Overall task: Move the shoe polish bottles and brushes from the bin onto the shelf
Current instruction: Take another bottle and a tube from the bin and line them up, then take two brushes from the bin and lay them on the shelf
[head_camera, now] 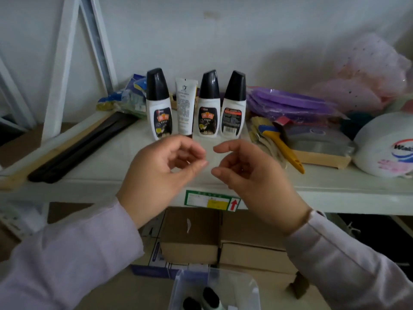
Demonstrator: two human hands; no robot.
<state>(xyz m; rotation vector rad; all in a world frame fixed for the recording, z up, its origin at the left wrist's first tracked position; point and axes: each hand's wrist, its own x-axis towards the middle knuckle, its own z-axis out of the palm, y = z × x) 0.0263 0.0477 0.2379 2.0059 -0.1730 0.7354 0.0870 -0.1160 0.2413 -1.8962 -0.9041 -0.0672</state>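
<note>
A white shelf [335, 186] runs across the view, with a green-framed sticker [212, 201] on its front edge bearing a yellow patch and a red up-arrow; its print is too small to read. At the right, a white bag [384, 148] shows the letters "Wat" before the frame cuts it off. Purple plates [290, 104] in wrap lie behind a yellow-handled brush [283, 146].

Three polish bottles [209, 106] with black caps stand upright in a row at the back of the shelf, a white tube [185, 106] between the first and second. Two face forward with dark labels and red-and-gold marks; the third shows its back, with a barcode. None of the text is legible.

Below, a clear bin [245, 287] is cut off by the bottom edge; dark shapes [210, 297] inside are blurred, perhaps brushes.

The left hand [161, 171] and right hand [252, 173] hover in front of the shelf, fingers loosely curled and half open, holding nothing, fingertips near but apart.
</note>
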